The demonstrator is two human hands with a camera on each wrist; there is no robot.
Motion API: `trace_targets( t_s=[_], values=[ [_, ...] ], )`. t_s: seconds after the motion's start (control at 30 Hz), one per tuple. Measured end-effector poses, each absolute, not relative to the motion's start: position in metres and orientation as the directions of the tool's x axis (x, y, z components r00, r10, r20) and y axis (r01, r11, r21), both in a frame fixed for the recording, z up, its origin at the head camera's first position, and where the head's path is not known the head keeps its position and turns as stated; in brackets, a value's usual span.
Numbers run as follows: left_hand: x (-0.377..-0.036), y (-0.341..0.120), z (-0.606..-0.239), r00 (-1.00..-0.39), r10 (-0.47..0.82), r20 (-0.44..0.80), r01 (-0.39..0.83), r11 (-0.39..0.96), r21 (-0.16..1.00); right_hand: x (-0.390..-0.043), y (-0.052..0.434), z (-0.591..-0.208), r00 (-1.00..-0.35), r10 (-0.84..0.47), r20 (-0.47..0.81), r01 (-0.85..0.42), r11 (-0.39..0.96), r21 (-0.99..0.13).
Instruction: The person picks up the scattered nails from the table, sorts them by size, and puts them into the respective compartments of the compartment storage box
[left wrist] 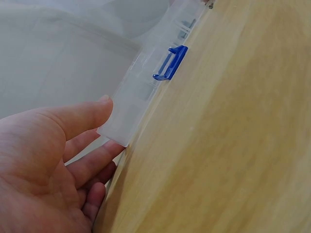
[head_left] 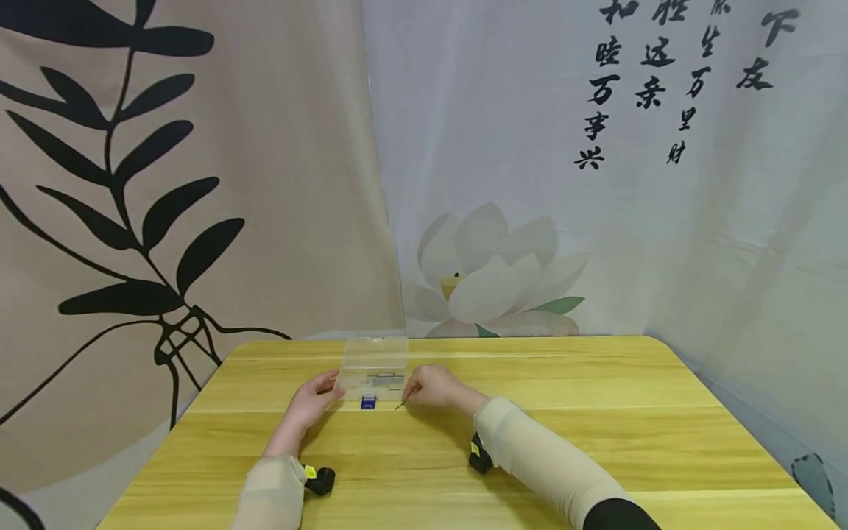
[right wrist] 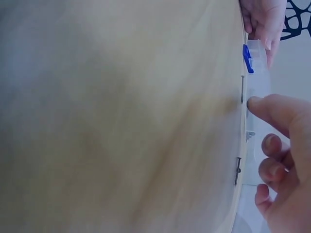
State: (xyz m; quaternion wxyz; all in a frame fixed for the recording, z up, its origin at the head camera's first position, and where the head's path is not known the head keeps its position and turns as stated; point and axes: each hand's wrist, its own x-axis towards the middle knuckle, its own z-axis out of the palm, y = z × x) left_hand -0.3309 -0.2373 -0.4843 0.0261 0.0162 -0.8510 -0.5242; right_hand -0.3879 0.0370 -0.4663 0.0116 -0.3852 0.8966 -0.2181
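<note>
- I see my left hand (head_left: 310,401) pinching the near-left corner of the clear plastic box (head_left: 373,368), mid-table (head_left: 596,442).
- My right hand (head_left: 430,386) seems to pinch a thin nail (head_left: 400,404); the grip is too small to confirm.
- The box's contents are blurred; its blue latch (head_left: 368,401) faces me.

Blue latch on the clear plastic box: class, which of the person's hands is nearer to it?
Roughly equal, perhaps the right. The blue latch sits between them: the left hand holds the clear plastic box at its left corner, the right hand pinches a thin nail just right of it.
</note>
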Motion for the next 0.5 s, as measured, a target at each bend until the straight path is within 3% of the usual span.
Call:
trace_targets(
  t_s=[0.5],
  values=[
    [-0.3283,-0.2361,-0.4819,-0.998,-0.056,0.024,-0.004,0.45,0.893,-0.3857,0.0348,-0.4663,-0.702,-0.707,0.086,-0.654,0.592,-0.471]
  ],
)
